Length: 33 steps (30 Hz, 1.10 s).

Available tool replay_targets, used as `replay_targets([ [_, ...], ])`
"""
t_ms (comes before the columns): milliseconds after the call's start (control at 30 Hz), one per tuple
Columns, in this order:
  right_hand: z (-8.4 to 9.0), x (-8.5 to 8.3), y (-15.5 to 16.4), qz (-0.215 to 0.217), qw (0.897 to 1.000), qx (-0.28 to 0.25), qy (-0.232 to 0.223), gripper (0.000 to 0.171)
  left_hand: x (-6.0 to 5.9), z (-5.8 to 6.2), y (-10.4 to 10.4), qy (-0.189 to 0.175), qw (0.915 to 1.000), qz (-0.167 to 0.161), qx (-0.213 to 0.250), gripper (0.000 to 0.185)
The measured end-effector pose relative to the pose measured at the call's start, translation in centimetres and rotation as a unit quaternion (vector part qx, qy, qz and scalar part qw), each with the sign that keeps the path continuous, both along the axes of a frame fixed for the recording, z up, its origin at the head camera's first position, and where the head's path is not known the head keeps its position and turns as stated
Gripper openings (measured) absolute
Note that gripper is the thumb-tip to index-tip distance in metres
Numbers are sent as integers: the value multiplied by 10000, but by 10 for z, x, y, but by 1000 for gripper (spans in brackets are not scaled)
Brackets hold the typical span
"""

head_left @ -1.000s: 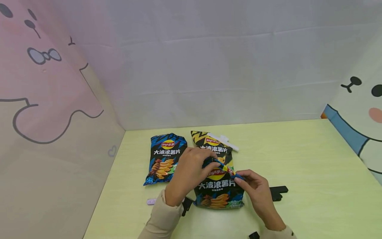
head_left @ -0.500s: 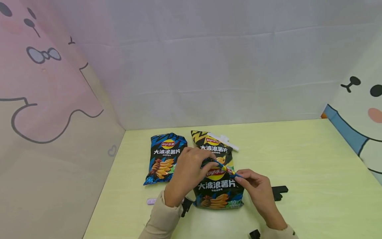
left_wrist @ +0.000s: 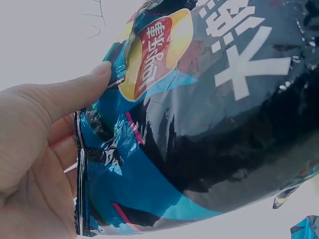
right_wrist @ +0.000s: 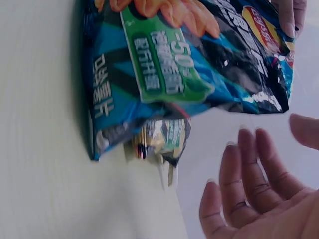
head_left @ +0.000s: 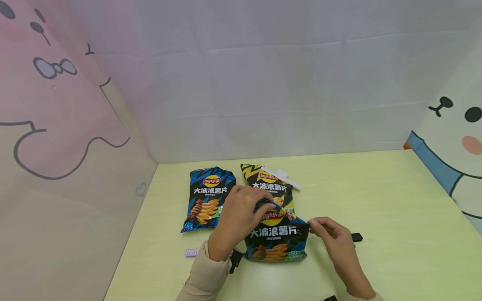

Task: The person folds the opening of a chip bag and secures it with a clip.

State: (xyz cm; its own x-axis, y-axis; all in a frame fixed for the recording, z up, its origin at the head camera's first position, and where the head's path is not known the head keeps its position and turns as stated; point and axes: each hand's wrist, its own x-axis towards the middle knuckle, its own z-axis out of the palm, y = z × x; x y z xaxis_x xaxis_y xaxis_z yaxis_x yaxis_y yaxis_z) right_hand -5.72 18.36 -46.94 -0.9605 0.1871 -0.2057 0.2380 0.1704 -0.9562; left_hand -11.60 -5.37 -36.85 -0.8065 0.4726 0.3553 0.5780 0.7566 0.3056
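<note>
A blue and black Lay's chip bag stands upright on the table, its top edge folded over. My left hand pinches the upper left of that fold; in the left wrist view its thumb presses the printed front while the other fingers are behind. My right hand is beside the bag's upper right corner. Seen from the right wrist, its fingers are relaxed and spread from the thumb, with a small gap to the bag corner.
Behind lies a yellow and black chip bag with a white sealing clip across its top. Another blue chip bag lies to the left. A small purple item and a black item, partly behind my right hand, lie on the table.
My right hand has let go of the folded top and moved right and slightly down. The bag's right corner has sprung outward. My left hand keeps its place.
</note>
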Motion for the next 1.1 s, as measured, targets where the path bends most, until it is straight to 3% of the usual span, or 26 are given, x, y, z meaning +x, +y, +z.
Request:
replay_targets([
  [167,-1,2,11,37,9982,249,-542,40,0,-1,0,28,10000,8,-35,14],
  [433,-4,4,24,214,9917,800,-979,39,0,-3,1,-1,10000,-51,70,15],
  [767,-10,14,49,59,9788,1494,-1398,42,-1,-2,0,-79,9999,-23,103,14],
  [1100,-19,20,70,218,9610,2375,-1403,48,0,-1,-1,-120,9999,-56,65,14],
])
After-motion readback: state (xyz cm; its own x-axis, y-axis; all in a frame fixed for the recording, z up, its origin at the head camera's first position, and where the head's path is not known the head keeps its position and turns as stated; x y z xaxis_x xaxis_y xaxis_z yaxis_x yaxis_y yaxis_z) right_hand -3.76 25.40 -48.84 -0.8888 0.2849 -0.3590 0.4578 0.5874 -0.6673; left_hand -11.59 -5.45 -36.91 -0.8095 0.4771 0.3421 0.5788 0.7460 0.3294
